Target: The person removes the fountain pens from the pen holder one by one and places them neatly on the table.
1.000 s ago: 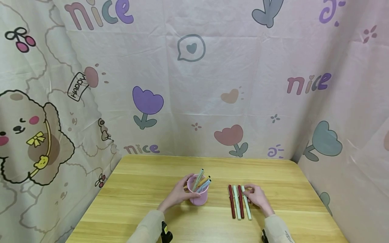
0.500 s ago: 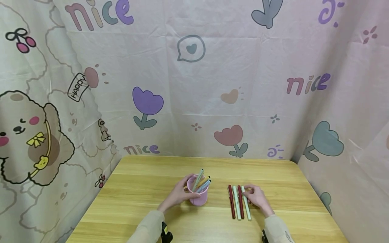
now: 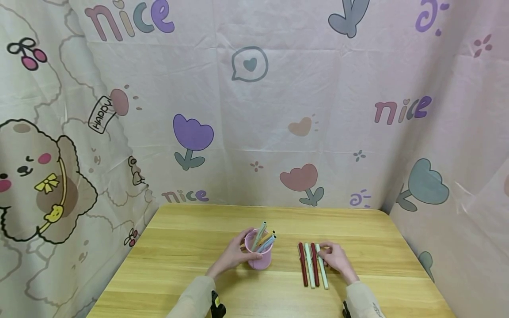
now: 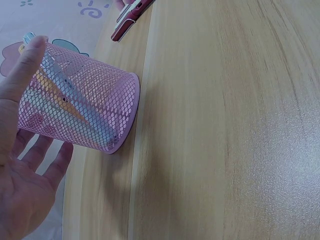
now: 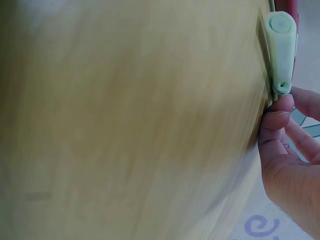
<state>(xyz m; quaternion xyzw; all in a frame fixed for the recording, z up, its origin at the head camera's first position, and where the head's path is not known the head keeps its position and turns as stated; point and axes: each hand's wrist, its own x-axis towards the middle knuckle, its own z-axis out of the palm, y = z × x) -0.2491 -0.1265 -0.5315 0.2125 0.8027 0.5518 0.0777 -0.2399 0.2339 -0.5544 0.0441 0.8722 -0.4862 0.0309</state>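
My left hand [image 3: 233, 256] holds a pink mesh pen holder [image 3: 260, 263], thumb on the near side and fingers round the far side. Several pens stand in the holder, among them a light green one [image 3: 260, 234], a yellow one and a light blue one [image 3: 267, 243]. To the right, two dark red pens and two pale green pens lie side by side on the table. The fingertips of my right hand [image 3: 336, 258] pinch the upper part of the rightmost pale green pen [image 3: 324, 274]. The right wrist view shows that pale green pen [image 5: 282, 50] end-on, above the fingertips.
The wooden table [image 3: 191, 282] reaches back to a printed cloth [image 3: 254, 132] that hangs along its rear and sides. A dark red pen [image 3: 303, 265] forms the left end of the row, a short gap to the right of the pen holder.
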